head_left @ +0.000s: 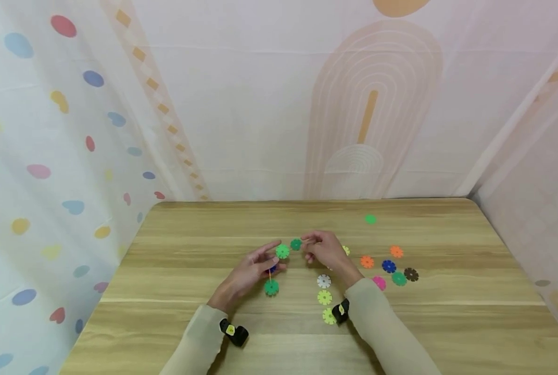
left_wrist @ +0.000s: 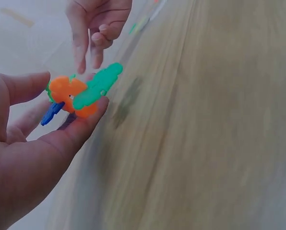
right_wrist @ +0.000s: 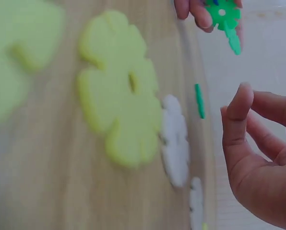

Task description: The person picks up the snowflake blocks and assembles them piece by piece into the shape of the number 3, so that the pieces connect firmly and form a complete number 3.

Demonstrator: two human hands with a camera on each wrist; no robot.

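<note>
Snowflake discs [left_wrist: 83, 93], slotted together into a small cluster of orange, green and blue, sit pinched between the thumb and fingertips of the left hand [head_left: 250, 271], raised just above the tabletop [head_left: 190, 317] near its middle. A green disc [head_left: 271, 287] hangs at the bottom of the cluster on what looks like a thin orange stem. The right hand [head_left: 325, 251] hovers just beside it, fingers curled at the tips; whether it pinches the dark green disc [head_left: 296, 244] seen between the two hands cannot be told for certain from these views. Loose discs lie scattered to the right: white [head_left: 324, 281], two lime [head_left: 325, 297], orange [head_left: 366, 261], blue [head_left: 389, 266], pink [head_left: 379, 283] and a lone green one [head_left: 370, 219] farther back. The grip on the cluster looks light and sits at its edge, so a push from the right hand that meets a slot off-line could twist the pieces apart or flick the cluster out of the fingers. The dangling lower disc seems likeliest to drop first.
</note>
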